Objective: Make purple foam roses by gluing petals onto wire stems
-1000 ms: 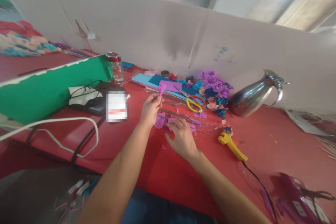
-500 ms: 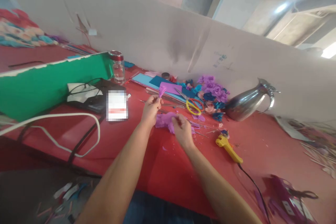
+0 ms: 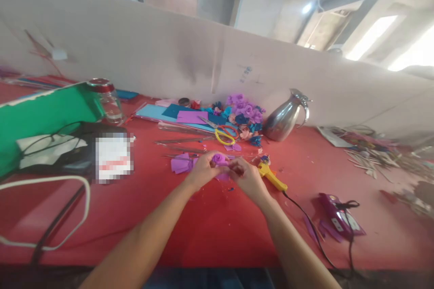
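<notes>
A rolled purple paper flower [image 3: 219, 158] is held up between both hands over the red table. The closed fingers of my left hand [image 3: 203, 172] grip its left side and base. At its right edge, my right hand [image 3: 247, 176] pinches a purple paper petal [image 3: 223, 175] against it; the fingertips partly hide the petal. Left of my hands lies a small pile of cut purple petals [image 3: 181, 163]. Close by on the right rests a yellow glue gun [image 3: 274, 178]. Scissors [image 3: 224, 136] with yellow and red handles lie beyond my hands.
Sheets of coloured paper [image 3: 152, 112] and a heap of finished paper flowers [image 3: 246, 110] lie along the wall. A metal jug [image 3: 283, 119] stands behind right, a glass jar [image 3: 110, 104] behind left. A purple device [image 3: 341, 216] with a cable sits at right; a white cable [image 3: 87, 203] loops at left.
My right hand has left the petal pile and come up to the flower with a petal. My left hand has brought the flower lower and nearer. The view has swung right.
</notes>
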A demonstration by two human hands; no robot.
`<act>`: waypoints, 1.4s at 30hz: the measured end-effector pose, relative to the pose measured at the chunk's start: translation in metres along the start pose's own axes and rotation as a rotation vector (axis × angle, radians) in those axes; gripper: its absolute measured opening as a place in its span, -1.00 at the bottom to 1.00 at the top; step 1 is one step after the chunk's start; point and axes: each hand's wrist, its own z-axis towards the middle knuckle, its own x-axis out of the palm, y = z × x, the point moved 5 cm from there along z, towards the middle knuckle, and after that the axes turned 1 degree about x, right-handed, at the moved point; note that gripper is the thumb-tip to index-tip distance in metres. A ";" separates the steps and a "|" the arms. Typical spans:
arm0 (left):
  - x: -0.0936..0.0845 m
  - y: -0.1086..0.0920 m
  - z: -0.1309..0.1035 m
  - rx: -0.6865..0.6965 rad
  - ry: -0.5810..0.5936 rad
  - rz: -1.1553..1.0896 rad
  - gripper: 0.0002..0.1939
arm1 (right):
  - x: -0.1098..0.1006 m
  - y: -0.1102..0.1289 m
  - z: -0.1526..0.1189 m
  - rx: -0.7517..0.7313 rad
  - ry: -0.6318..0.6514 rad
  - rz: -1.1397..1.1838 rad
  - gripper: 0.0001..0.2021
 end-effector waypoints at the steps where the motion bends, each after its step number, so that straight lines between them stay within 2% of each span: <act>1: 0.004 -0.001 -0.001 0.010 0.023 0.025 -0.76 | -0.003 0.004 -0.004 -0.023 0.001 -0.040 -0.92; 6: 0.019 0.005 -0.004 -0.023 0.091 0.017 -0.86 | -0.015 0.014 -0.018 -0.120 0.045 -0.186 -0.93; 9: 0.024 0.009 -0.004 -0.080 0.022 -0.004 -0.90 | -0.040 -0.003 -0.023 -0.086 -0.054 -0.282 -0.86; 12: 0.032 0.011 -0.001 -0.169 -0.053 -0.064 -0.90 | -0.077 -0.035 -0.029 0.090 -0.242 -0.595 -0.73; 14: 0.040 0.015 0.002 -0.246 -0.053 -0.101 -0.87 | -0.094 -0.059 -0.033 0.283 -0.231 -0.794 -0.66; 16: 0.048 0.020 0.006 -0.309 -0.051 -0.119 -0.84 | -0.101 -0.074 -0.034 0.409 -0.140 -0.878 -0.64; 19: 0.053 0.030 0.011 -0.337 -0.074 -0.109 -0.83 | -0.094 -0.080 -0.030 0.451 -0.021 -0.903 -0.68; 21: 0.052 0.038 0.012 -0.334 -0.085 -0.063 -0.84 | -0.088 -0.079 -0.025 0.458 -0.016 -0.920 -0.71; 26: 0.043 0.047 0.013 -0.219 -0.091 0.063 -0.90 | -0.092 -0.078 -0.021 0.473 -0.145 -0.897 -0.73; 29: 0.040 0.049 0.015 -0.219 -0.087 0.202 -0.90 | -0.101 -0.074 -0.036 0.421 -0.233 -0.662 -0.77; 30: 0.041 0.049 0.015 -0.213 -0.077 0.244 -0.89 | -0.101 -0.073 -0.043 0.402 -0.202 -0.517 -0.77; 33: 0.043 0.046 0.015 -0.161 -0.036 0.352 -0.85 | -0.082 -0.065 -0.068 0.356 0.059 -0.087 -0.65; 35: 0.044 0.045 0.015 -0.139 -0.034 0.420 -0.84 | -0.069 -0.058 -0.084 0.336 0.141 0.039 -0.62; 38: 0.044 0.045 0.015 -0.116 -0.037 0.446 -0.86 | -0.059 -0.051 -0.094 0.349 0.087 -0.025 -0.62; 42: 0.044 0.047 0.017 -0.098 -0.009 0.462 -0.87 | -0.053 -0.041 -0.091 0.373 0.056 -0.164 -0.62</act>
